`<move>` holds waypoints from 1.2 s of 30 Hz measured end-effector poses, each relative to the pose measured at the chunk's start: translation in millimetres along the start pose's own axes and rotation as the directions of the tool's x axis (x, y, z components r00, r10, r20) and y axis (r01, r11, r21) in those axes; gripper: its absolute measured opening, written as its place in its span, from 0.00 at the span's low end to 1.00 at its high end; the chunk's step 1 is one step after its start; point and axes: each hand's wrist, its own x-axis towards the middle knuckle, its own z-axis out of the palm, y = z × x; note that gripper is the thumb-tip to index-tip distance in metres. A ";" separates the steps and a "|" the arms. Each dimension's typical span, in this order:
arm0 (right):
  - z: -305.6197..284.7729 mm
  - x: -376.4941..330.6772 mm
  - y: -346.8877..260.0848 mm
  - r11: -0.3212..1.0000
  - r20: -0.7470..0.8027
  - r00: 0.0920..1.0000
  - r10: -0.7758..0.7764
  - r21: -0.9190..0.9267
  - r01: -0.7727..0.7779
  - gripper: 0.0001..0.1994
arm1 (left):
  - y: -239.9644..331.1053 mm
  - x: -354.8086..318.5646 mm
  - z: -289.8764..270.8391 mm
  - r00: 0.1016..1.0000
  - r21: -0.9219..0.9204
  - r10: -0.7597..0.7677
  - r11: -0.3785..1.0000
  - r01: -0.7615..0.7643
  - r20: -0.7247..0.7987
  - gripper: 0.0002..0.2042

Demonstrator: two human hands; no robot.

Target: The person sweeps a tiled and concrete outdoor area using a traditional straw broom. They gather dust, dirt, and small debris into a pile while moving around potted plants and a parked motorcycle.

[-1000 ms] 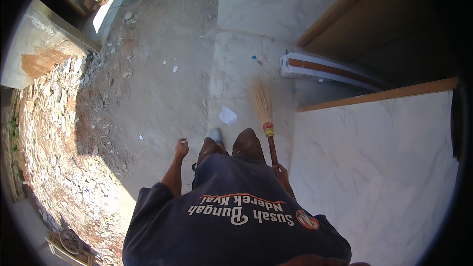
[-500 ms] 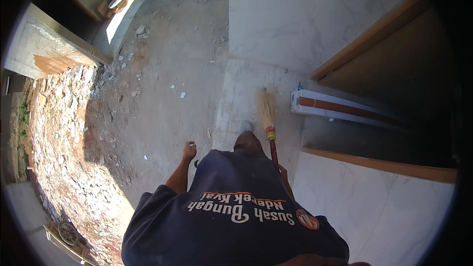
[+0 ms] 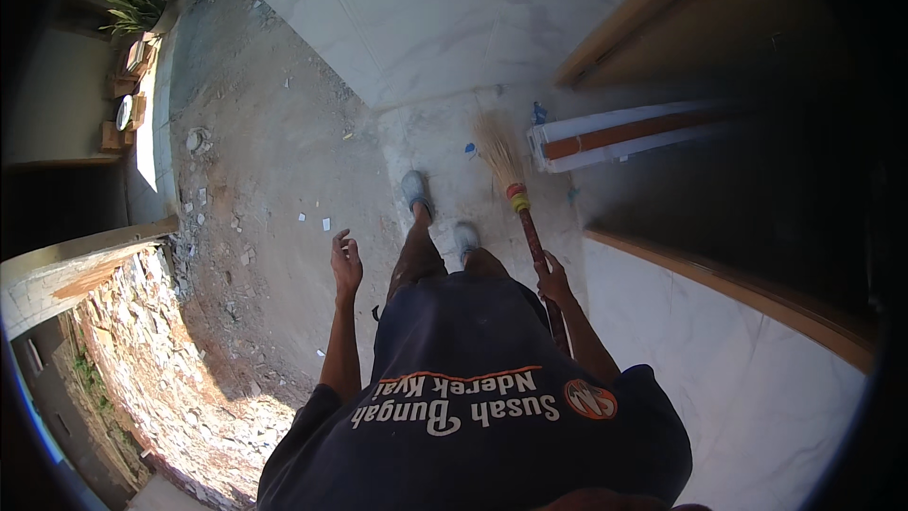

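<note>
A broom (image 3: 531, 235) with pale straw bristles, red and yellow bands and a dark reddish stick is in my right hand (image 3: 553, 279). My fingers wrap round the stick, whose lower part runs on beside my shirt. Its bristles fan out ahead, over or on the dusty floor near the doorway; contact cannot be made out. My left hand (image 3: 346, 262) hangs free on the left with fingers loosely apart and nothing in it. Both my feet, in grey clogs (image 3: 414, 189), are on or just above the pale floor strip.
Long white boxes (image 3: 624, 123) with a brown stripe jut from the doorway, framed in wood (image 3: 728, 289). A blue scrap (image 3: 470, 149) lies by the bristles. White tile chips (image 3: 326, 224) dot the concrete at left, beside sunlit rubble (image 3: 151, 341). Marbled wall tiles (image 3: 407, 14) stand ahead.
My view has turned to the right. The broom and my right hand have come forward from beside my body, and my left hand has reached farther out. Both feet now show.
</note>
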 end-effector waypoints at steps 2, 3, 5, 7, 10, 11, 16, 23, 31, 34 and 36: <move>9.6 8.7 -16.7 0.998 -0.053 0.998 0.031 0.048 -0.028 0.27 | 70.3 76.8 -6.7 0.993 -0.017 0.120 0.993 -0.120 -0.003 0.15; 11.4 18.6 -31.6 0.997 -0.075 0.997 0.022 0.070 -0.017 0.27 | 102.8 122.1 -7.4 0.984 -0.024 0.179 0.983 -0.180 -0.013 0.15; 12.6 31.2 -57.6 0.987 -0.120 0.991 0.067 0.151 -0.048 0.27 | 175.7 199.4 -8.0 0.924 -0.023 0.377 0.925 -0.379 -0.071 0.14; 6.8 48.4 -88.2 0.953 -0.150 0.976 0.158 0.280 -0.112 0.26 | 257.3 267.5 -7.5 0.775 0.045 0.623 0.782 -0.622 -0.107 0.14; -15.8 85.8 -149.5 0.840 -0.118 0.972 0.203 0.531 -0.111 0.19 | 375.2 348.3 -4.6 0.435 0.238 0.882 0.469 -0.851 -0.183 0.14; -23.1 109.4 -159.9 0.796 -0.089 0.977 0.192 0.597 -0.102 0.14 | 410.3 370.2 -1.8 0.298 0.321 0.936 0.346 -0.882 -0.188 0.14; -58.1 195.1 -238.8 0.204 0.268 0.921 0.284 0.921 -0.331 0.10 | 522.3 457.8 7.9 -0.177 0.628 0.963 -0.009 -0.778 -0.205 0.17; -105.5 180.7 -308.7 -0.199 0.381 0.924 0.029 0.908 -0.368 0.17 | 556.5 516.2 56.9 -0.199 0.828 0.952 0.086 -0.554 -0.232 0.17; -47.6 349.9 -268.8 -0.027 0.270 0.928 0.256 0.962 -0.272 0.13 | 571.3 518.7 83.9 -0.265 0.848 0.940 0.045 -0.527 -0.214 0.18; -24.0 334.8 -237.2 0.259 0.354 0.857 0.375 0.848 -0.463 0.14 | 566.5 526.6 83.1 -0.276 0.852 0.942 0.018 -0.523 -0.189 0.18; -38.9 289.6 -223.9 0.375 0.354 0.840 0.411 0.774 -0.510 0.15 | 558.9 525.4 76.9 -0.244 0.852 0.953 0.028 -0.524 -0.181 0.17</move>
